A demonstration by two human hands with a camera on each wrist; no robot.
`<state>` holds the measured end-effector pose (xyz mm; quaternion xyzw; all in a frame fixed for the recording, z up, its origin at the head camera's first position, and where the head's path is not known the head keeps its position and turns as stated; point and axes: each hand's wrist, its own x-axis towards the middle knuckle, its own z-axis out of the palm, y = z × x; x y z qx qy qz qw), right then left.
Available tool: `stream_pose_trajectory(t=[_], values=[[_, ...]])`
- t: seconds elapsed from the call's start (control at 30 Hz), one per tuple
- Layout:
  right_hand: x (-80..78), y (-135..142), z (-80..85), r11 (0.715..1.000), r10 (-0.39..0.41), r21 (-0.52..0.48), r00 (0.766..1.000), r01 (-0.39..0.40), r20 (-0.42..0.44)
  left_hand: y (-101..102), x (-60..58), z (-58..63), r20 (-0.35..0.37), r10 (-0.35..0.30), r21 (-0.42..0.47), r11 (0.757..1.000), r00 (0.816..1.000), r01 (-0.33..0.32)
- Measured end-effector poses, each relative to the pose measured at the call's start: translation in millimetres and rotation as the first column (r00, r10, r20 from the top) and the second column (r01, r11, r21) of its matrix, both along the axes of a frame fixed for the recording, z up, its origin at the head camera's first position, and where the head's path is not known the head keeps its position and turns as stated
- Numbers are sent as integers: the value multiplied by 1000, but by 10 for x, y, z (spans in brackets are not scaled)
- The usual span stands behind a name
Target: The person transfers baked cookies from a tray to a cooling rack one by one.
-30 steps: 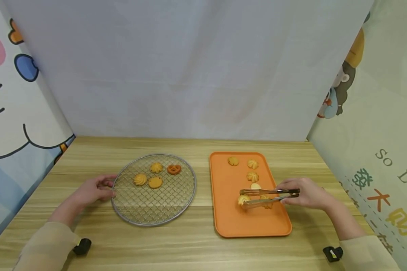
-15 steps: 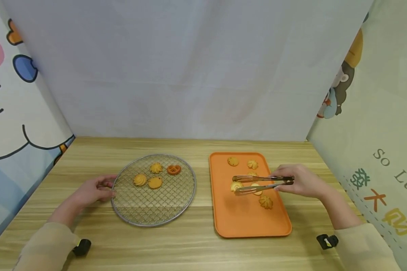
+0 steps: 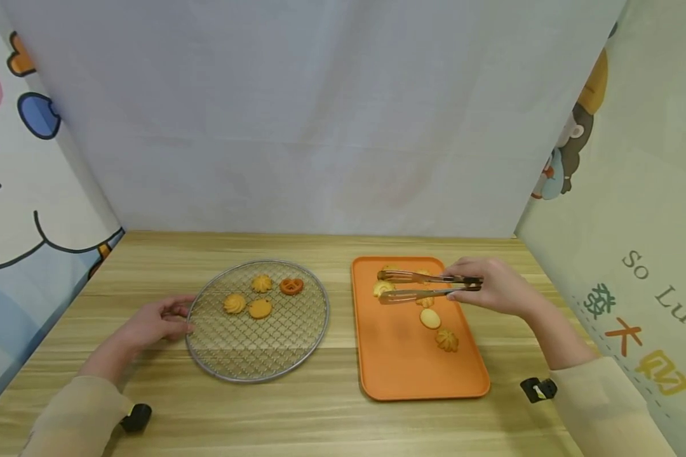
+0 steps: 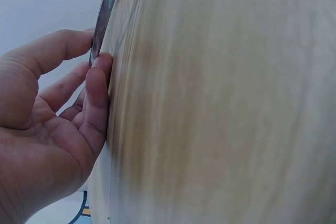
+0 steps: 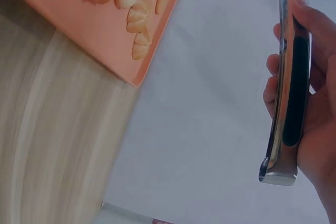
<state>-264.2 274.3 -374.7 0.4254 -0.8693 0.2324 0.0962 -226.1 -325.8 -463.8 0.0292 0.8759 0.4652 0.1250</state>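
My right hand (image 3: 494,285) grips metal tongs (image 3: 429,278) with dark handle grips, above the far part of an orange tray (image 3: 400,374). Between the tong tips is a pale swirl cookie (image 3: 383,289). Beneath the tongs, several cookies on the tray are partly covered; an oval pale cookie (image 3: 430,318) and a fluted cookie (image 3: 447,340) lie nearer. On the left, my left hand (image 3: 157,322) pinches the rim of a round wire rack (image 3: 257,355), thumb above and fingers below in the left wrist view. The rack bears a pretzel (image 3: 291,286), a swirl cookie (image 3: 234,303), a fluted cookie (image 3: 262,283) and a round cookie (image 3: 260,309).
Rack and tray lie side by side on a wood-grain table (image 3: 331,425), with a strip of tabletop between them. A pale cloth backdrop (image 3: 320,127) rises behind the table's far edge. Printed panels stand left and right.
My right hand has moved away from me and to the left, lifting the tongs with the swirl cookie from the tray's middle toward its far left. My left hand stays at the rack.
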Motion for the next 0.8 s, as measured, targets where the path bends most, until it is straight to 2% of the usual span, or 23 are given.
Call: stream_pose_trajectory(t=[0.13,0.3,0.57,0.8], values=[[-33,-112,61,999,-33,36,999,35,-38,-10,-6,-8,-1,2,1,1000,1000,-2],[-61,-281,133,995,-68,66,997,71,-48,-13,-10,-23,0,5,-7,1000,1000,-5],[-130,-561,193,999,-44,16,992,46,-120,4,4,-22,3,13,-15,1000,1000,-13],[-145,-803,199,998,-69,4,994,70,-85,3,3,-23,-1,9,-27,1000,1000,-9]])
